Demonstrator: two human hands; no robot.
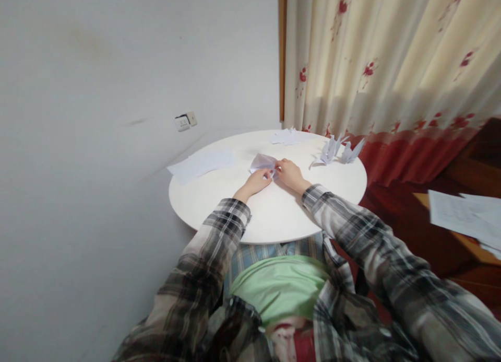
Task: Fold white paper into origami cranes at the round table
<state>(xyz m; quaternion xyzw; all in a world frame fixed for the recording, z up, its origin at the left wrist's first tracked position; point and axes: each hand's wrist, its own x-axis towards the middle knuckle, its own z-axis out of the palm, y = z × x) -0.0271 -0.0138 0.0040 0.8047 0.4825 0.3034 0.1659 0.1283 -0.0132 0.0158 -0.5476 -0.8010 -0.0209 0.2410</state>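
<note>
A partly folded piece of pale paper (263, 162) lies on the round white table (274, 210). My left hand (258, 181) pinches its near left edge with curled fingers. My right hand (288, 173) presses on its right corner, fingers closed on the paper. Both arms wear plaid sleeves and reach forward over the table.
Two folded paper cranes (338, 150) stand at the table's far right. Flat white sheets (202, 163) lie at the far left edge and a small paper pile (287, 136) at the back. A floral curtain (391, 64) hangs behind. More sheets (465, 213) rest on wooden furniture at right.
</note>
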